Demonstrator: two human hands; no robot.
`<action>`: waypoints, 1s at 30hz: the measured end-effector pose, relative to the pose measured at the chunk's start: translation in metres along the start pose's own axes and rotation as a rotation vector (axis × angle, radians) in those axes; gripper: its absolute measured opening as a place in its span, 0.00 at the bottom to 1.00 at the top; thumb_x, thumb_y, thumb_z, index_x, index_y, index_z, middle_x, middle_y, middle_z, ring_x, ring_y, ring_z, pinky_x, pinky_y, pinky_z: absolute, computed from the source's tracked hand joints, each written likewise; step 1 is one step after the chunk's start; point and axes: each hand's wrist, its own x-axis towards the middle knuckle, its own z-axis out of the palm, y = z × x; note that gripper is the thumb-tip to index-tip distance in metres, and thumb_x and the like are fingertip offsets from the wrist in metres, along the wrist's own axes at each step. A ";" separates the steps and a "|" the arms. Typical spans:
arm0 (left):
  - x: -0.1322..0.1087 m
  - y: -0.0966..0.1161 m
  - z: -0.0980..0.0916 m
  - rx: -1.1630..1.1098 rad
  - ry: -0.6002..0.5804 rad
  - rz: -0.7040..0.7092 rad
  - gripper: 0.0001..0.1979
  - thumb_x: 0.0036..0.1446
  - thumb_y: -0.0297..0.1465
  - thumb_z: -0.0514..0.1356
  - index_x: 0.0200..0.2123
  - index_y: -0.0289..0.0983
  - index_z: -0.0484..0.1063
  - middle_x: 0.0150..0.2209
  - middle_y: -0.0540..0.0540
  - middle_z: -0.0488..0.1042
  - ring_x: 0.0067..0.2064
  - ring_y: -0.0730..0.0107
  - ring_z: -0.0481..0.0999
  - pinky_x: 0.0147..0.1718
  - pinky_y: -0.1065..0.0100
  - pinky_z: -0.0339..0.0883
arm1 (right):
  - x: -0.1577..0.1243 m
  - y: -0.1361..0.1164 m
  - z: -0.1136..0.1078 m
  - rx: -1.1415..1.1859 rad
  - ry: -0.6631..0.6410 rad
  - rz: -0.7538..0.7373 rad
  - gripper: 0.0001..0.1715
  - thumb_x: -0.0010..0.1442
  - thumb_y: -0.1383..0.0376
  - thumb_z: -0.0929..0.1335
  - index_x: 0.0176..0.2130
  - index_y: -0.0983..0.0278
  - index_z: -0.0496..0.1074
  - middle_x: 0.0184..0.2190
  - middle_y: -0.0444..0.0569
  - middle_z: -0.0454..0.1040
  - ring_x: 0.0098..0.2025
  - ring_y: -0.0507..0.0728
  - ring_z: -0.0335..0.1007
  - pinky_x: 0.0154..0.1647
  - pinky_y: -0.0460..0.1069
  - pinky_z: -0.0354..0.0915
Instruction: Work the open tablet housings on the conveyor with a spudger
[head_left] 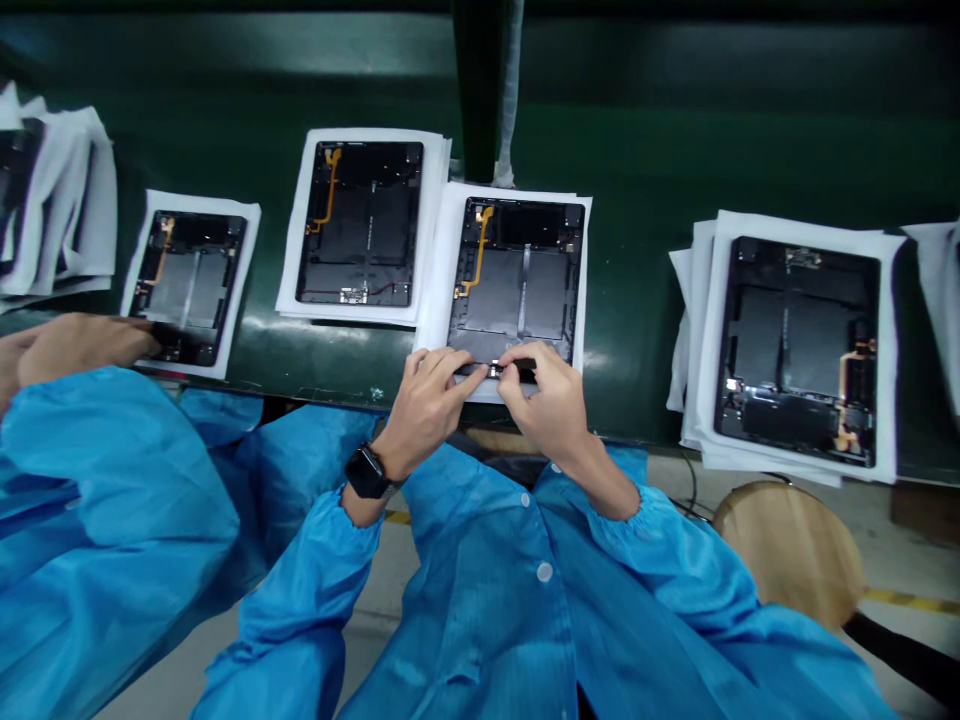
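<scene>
Just in front of me lies an opened tablet, its inside facing up, with grey battery cells and an orange flex cable. It rests on white foam sheets. A small circuit board sits at the tablet's near edge. My left hand, with a dark watch on its wrist, has thumb and index finger closed at the board's left end. My right hand pinches the right end between thumb and index finger. The fingers partly hide the board, so whether it is seated or lifted cannot be made out.
Another opened tablet lies on foam to the back left. A co-worker's hand touches a further tablet at left. At right, one more tops stacked foam sheets. A dark post stands behind; a wooden stool is below right.
</scene>
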 end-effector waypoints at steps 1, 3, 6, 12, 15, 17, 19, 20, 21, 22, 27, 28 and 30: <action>0.001 0.001 -0.001 0.001 -0.001 -0.003 0.20 0.70 0.18 0.53 0.59 0.38 0.74 0.54 0.37 0.79 0.56 0.57 0.75 0.54 0.53 0.65 | 0.000 0.000 0.000 0.000 -0.001 0.005 0.09 0.66 0.73 0.65 0.40 0.61 0.72 0.35 0.49 0.79 0.39 0.60 0.77 0.41 0.53 0.72; 0.002 0.004 -0.001 0.013 -0.002 -0.010 0.18 0.71 0.19 0.53 0.57 0.37 0.75 0.53 0.37 0.79 0.55 0.56 0.75 0.53 0.53 0.65 | -0.001 0.000 0.000 -0.002 -0.001 0.011 0.09 0.66 0.73 0.65 0.40 0.60 0.72 0.35 0.49 0.79 0.39 0.60 0.77 0.41 0.53 0.72; 0.004 0.011 -0.002 0.072 -0.014 -0.019 0.16 0.71 0.20 0.54 0.56 0.34 0.76 0.52 0.36 0.79 0.55 0.55 0.76 0.52 0.54 0.66 | -0.001 0.001 0.000 0.005 0.005 0.018 0.09 0.66 0.73 0.65 0.40 0.60 0.73 0.35 0.49 0.79 0.39 0.59 0.77 0.41 0.53 0.72; 0.005 0.021 0.000 0.150 -0.051 -0.056 0.17 0.73 0.23 0.51 0.56 0.33 0.77 0.53 0.33 0.79 0.56 0.51 0.76 0.53 0.52 0.66 | 0.000 0.000 0.000 0.018 0.009 0.031 0.09 0.66 0.73 0.65 0.40 0.61 0.73 0.36 0.49 0.80 0.39 0.59 0.78 0.42 0.53 0.72; 0.004 0.018 0.001 0.082 -0.019 -0.079 0.17 0.73 0.23 0.52 0.56 0.34 0.77 0.53 0.34 0.80 0.56 0.53 0.77 0.53 0.53 0.68 | 0.000 -0.001 -0.001 0.037 0.010 0.069 0.08 0.65 0.72 0.66 0.40 0.61 0.73 0.36 0.49 0.80 0.39 0.59 0.79 0.42 0.52 0.72; 0.002 0.015 0.001 0.011 0.011 -0.092 0.17 0.72 0.22 0.52 0.56 0.35 0.77 0.53 0.35 0.80 0.56 0.55 0.77 0.53 0.55 0.68 | -0.001 -0.002 -0.001 0.051 0.014 0.103 0.08 0.65 0.72 0.66 0.40 0.60 0.74 0.36 0.48 0.81 0.39 0.58 0.79 0.42 0.52 0.73; 0.000 0.013 0.001 -0.040 0.031 -0.099 0.17 0.72 0.22 0.52 0.57 0.36 0.77 0.54 0.36 0.80 0.57 0.56 0.76 0.54 0.54 0.68 | -0.002 -0.003 -0.001 0.057 0.012 0.128 0.08 0.66 0.71 0.66 0.40 0.60 0.74 0.36 0.48 0.81 0.38 0.58 0.78 0.42 0.52 0.73; -0.001 0.012 0.001 -0.052 0.033 -0.103 0.18 0.72 0.22 0.52 0.57 0.37 0.76 0.54 0.36 0.79 0.57 0.56 0.76 0.55 0.54 0.67 | -0.002 -0.003 -0.001 0.059 0.010 0.135 0.07 0.66 0.70 0.66 0.40 0.60 0.74 0.36 0.48 0.81 0.38 0.58 0.78 0.42 0.52 0.73; -0.002 0.011 0.001 -0.059 0.031 -0.105 0.18 0.72 0.22 0.52 0.58 0.38 0.76 0.54 0.36 0.79 0.58 0.56 0.76 0.55 0.54 0.67 | -0.002 -0.003 -0.002 0.061 0.007 0.139 0.07 0.66 0.70 0.66 0.40 0.60 0.74 0.36 0.48 0.81 0.38 0.58 0.78 0.42 0.52 0.73; -0.003 0.011 0.001 -0.064 0.028 -0.108 0.19 0.72 0.22 0.52 0.59 0.38 0.76 0.54 0.37 0.79 0.58 0.56 0.76 0.56 0.53 0.67 | -0.002 -0.003 -0.001 0.062 0.006 0.138 0.08 0.66 0.70 0.66 0.40 0.60 0.74 0.36 0.48 0.81 0.38 0.58 0.78 0.42 0.52 0.73; -0.001 0.012 0.002 -0.057 0.007 -0.115 0.19 0.73 0.23 0.52 0.58 0.39 0.76 0.54 0.37 0.79 0.57 0.56 0.76 0.55 0.53 0.66 | -0.001 -0.003 -0.001 0.051 0.000 0.121 0.08 0.66 0.70 0.65 0.40 0.60 0.74 0.36 0.48 0.81 0.39 0.58 0.78 0.42 0.52 0.72; 0.000 0.013 0.001 -0.048 0.002 -0.114 0.19 0.73 0.23 0.51 0.58 0.39 0.76 0.54 0.37 0.79 0.57 0.56 0.76 0.55 0.53 0.66 | 0.000 -0.003 -0.001 0.046 -0.004 0.116 0.08 0.66 0.71 0.65 0.40 0.60 0.74 0.36 0.48 0.81 0.39 0.58 0.78 0.43 0.53 0.72; 0.002 0.014 0.000 -0.022 -0.013 -0.106 0.19 0.73 0.23 0.51 0.58 0.39 0.76 0.53 0.37 0.79 0.56 0.56 0.76 0.54 0.54 0.66 | 0.000 -0.003 0.000 0.034 -0.010 0.106 0.08 0.66 0.71 0.65 0.40 0.60 0.73 0.36 0.49 0.81 0.39 0.59 0.78 0.43 0.53 0.72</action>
